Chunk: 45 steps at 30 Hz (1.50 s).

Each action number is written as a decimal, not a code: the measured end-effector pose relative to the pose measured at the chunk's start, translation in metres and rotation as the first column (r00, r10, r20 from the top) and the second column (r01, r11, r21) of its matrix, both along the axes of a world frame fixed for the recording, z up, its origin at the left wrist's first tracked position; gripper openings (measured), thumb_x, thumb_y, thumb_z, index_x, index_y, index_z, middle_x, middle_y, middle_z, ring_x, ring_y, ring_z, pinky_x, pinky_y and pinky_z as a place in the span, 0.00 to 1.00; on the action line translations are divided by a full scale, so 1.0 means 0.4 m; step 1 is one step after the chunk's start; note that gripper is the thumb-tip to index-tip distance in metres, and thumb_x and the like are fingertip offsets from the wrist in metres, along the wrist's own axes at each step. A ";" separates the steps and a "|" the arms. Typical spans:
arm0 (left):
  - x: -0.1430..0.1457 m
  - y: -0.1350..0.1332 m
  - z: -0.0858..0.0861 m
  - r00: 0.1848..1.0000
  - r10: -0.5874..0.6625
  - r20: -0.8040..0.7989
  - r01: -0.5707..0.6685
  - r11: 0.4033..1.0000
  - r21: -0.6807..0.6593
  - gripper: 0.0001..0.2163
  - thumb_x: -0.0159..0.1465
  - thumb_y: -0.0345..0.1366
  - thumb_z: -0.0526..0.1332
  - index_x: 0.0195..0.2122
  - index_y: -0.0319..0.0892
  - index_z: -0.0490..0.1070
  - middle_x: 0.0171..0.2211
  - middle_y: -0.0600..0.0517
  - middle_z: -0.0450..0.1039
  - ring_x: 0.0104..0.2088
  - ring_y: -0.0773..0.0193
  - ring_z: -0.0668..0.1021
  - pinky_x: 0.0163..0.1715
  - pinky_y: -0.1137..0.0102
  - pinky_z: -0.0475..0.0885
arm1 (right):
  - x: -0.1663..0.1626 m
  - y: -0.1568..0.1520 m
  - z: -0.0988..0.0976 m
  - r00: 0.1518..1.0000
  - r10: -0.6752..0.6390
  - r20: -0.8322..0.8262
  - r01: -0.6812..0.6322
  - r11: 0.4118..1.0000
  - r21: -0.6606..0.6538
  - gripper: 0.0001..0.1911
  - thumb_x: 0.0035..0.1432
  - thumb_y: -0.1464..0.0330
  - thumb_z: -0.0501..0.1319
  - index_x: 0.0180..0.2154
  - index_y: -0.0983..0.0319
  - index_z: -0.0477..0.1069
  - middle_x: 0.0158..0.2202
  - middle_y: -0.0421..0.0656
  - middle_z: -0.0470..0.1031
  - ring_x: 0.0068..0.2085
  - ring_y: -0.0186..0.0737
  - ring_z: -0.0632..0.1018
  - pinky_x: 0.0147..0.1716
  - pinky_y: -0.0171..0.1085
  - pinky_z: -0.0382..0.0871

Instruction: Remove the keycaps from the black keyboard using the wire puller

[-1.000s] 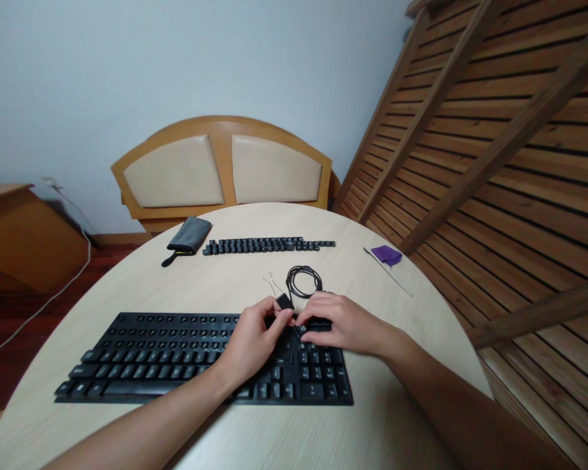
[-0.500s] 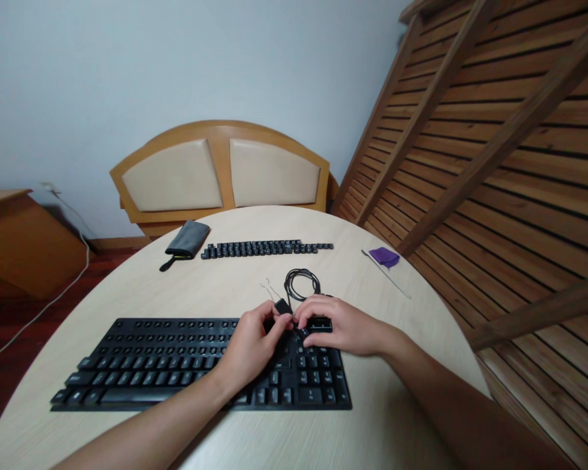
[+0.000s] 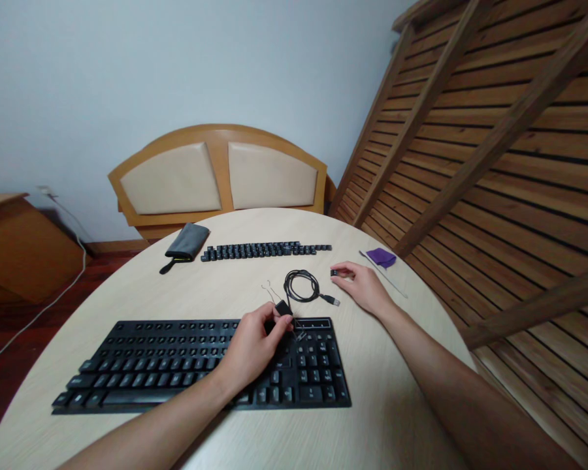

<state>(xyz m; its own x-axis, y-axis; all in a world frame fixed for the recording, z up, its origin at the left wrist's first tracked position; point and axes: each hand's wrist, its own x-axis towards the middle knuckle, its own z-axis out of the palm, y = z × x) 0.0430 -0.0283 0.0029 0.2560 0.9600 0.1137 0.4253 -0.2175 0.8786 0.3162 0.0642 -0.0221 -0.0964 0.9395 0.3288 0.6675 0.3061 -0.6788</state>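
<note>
A black keyboard (image 3: 176, 378) lies on the round table with many of its upper keys removed. Over its right part, my left hand (image 3: 257, 333) pinches a keycap puller (image 3: 283, 308) with a black grip and thin wire loops at both ends. The lower wires reach down to the number pad. My right hand (image 3: 360, 284) is away from the keyboard, to the right of the coiled cable, with a small black keycap (image 3: 334, 272) between thumb and fingers. Rows of loose keycaps (image 3: 255, 250) stand at the far side of the table.
A coiled black USB cable (image 3: 301, 285) lies behind the keyboard. A grey pouch (image 3: 189, 240) rests at the far left of the table (image 3: 402, 391). At the right are a purple cloth (image 3: 381, 257) and a thin rod (image 3: 396, 287). A slatted wooden panel (image 3: 470, 163) leans beyond.
My right hand has moved from the number pad up and to the right, carrying a keycap off the keyboard. The cable's USB plug has come into view. My left hand stays in place with the puller.
</note>
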 end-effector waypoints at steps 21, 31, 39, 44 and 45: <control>0.005 0.001 0.002 1.000 -0.002 -0.010 0.002 1.000 0.004 0.12 0.67 0.42 0.57 0.28 0.43 0.70 0.30 0.50 0.79 0.33 0.58 0.78 0.36 0.65 0.68 | -0.047 0.180 -0.029 0.949 -0.279 0.143 0.282 0.959 0.000 0.11 0.54 0.68 0.67 0.40 0.56 0.81 0.37 0.43 0.82 0.37 0.41 0.80 0.39 0.36 0.70; 0.004 0.000 0.001 1.000 0.002 -0.015 -0.002 1.000 -0.002 0.12 0.67 0.41 0.57 0.28 0.43 0.70 0.29 0.50 0.78 0.33 0.58 0.77 0.37 0.63 0.68 | -0.067 0.192 -0.043 0.953 -0.279 0.119 0.280 0.960 0.013 0.13 0.58 0.66 0.63 0.45 0.54 0.80 0.42 0.44 0.82 0.42 0.43 0.79 0.43 0.38 0.70; 0.006 0.001 0.005 1.000 0.007 -0.017 -0.007 1.000 -0.006 0.12 0.67 0.41 0.58 0.28 0.44 0.70 0.30 0.49 0.79 0.33 0.57 0.78 0.36 0.62 0.69 | -0.064 0.195 -0.041 0.958 -0.260 0.116 0.261 0.965 0.008 0.13 0.59 0.67 0.63 0.45 0.54 0.80 0.41 0.43 0.82 0.41 0.43 0.80 0.42 0.37 0.70; 0.004 0.001 0.002 1.000 0.004 -0.028 -0.004 1.000 -0.006 0.12 0.67 0.41 0.57 0.28 0.43 0.70 0.30 0.49 0.79 0.33 0.58 0.78 0.36 0.63 0.69 | -0.061 0.203 -0.047 0.961 -0.251 0.117 0.252 0.968 0.009 0.13 0.58 0.66 0.63 0.45 0.54 0.80 0.41 0.43 0.82 0.41 0.42 0.79 0.42 0.37 0.70; 0.003 0.001 0.001 1.000 0.003 -0.030 -0.004 1.000 -0.006 0.12 0.67 0.41 0.57 0.28 0.43 0.70 0.30 0.49 0.79 0.33 0.58 0.78 0.36 0.63 0.69 | -0.061 0.205 -0.049 0.962 -0.249 0.116 0.250 0.968 0.010 0.13 0.58 0.66 0.63 0.46 0.54 0.80 0.41 0.43 0.82 0.41 0.42 0.79 0.42 0.36 0.70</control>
<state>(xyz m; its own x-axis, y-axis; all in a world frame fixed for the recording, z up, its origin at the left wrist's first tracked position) 0.0444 -0.0279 0.0033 0.2558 0.9615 0.0999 0.4522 -0.2104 0.8668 0.2918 0.1460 -0.0417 0.1041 0.9400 0.3250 0.7960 0.1172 -0.5939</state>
